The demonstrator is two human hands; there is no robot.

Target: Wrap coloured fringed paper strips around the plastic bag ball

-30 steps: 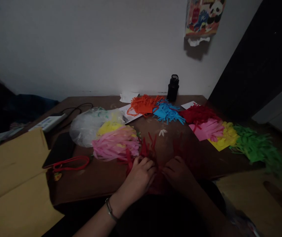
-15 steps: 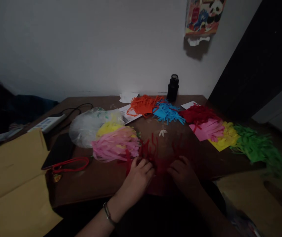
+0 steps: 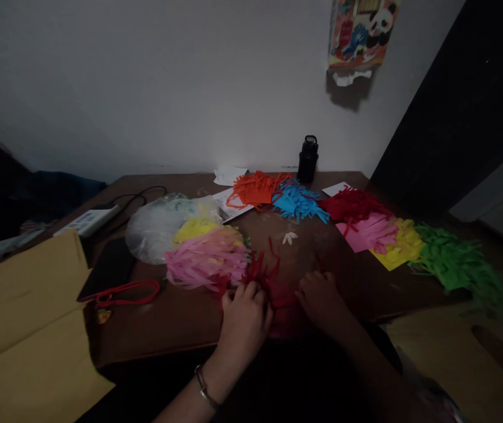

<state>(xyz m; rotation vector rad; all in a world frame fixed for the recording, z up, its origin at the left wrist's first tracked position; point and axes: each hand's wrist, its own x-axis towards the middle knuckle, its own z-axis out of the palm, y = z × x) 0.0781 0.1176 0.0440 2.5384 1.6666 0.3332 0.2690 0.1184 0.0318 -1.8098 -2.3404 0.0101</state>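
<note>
A dark red sheet of fringed paper [image 3: 283,314] lies at the table's front edge, between my two hands. My left hand [image 3: 247,308] has its fingers curled over the left part of it, with loose red strips sticking out past the fingertips. On the right side, my right hand [image 3: 322,296] bends its fingers down onto the same paper; dim light hides the fingertips. Just left of my left hand is a bundle of pink fringed paper [image 3: 205,258], lying partly over yellow fringed paper [image 3: 194,228].
Orange [image 3: 258,191], blue [image 3: 299,202], red [image 3: 352,205], pink [image 3: 370,232], yellow [image 3: 399,244] and green [image 3: 452,258] fringed papers lie across the table. A black bottle [image 3: 308,160] stands behind. Leftward are a plastic bag [image 3: 152,229], a red cord [image 3: 134,292] and a power strip [image 3: 88,220].
My left hand has shifted slightly, and the red strips by it are bunched closer together. The right hand has moved a little up and away from me.
</note>
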